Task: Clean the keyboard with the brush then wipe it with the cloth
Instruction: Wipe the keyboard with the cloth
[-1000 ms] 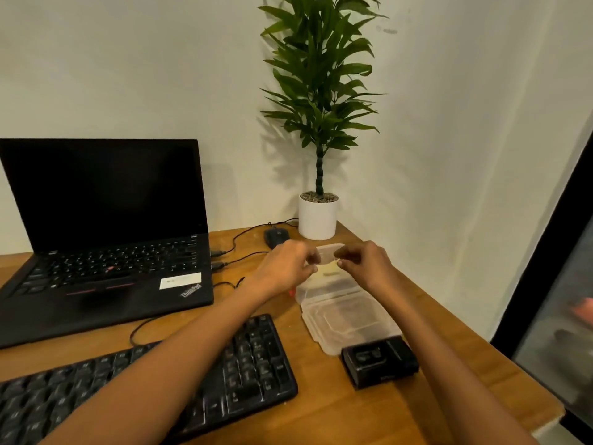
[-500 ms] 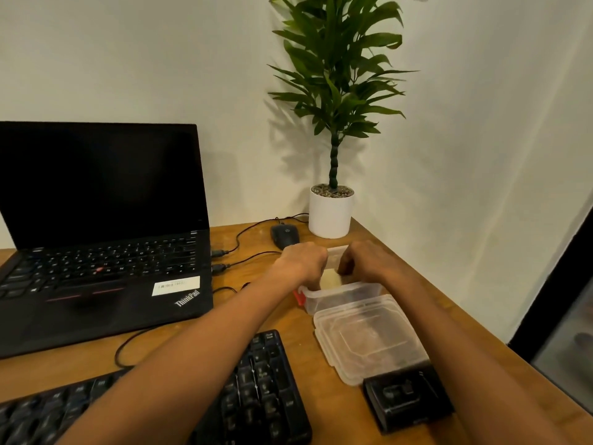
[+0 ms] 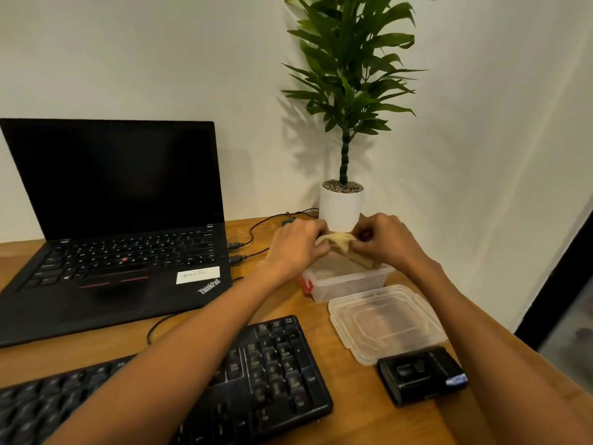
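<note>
Cloth [image 3: 338, 243] hangs over the container [image 3: 346, 282], left grip [image 3: 296, 244] and right grip [image 3: 390, 240] pinching its ends.

bare wood [image 3: 353, 409] lies between keyboard [image 3: 272, 374] and black box [image 3: 422, 375]; lid [image 3: 385, 322] and tub [image 3: 346, 281] crowd the right.
</note>
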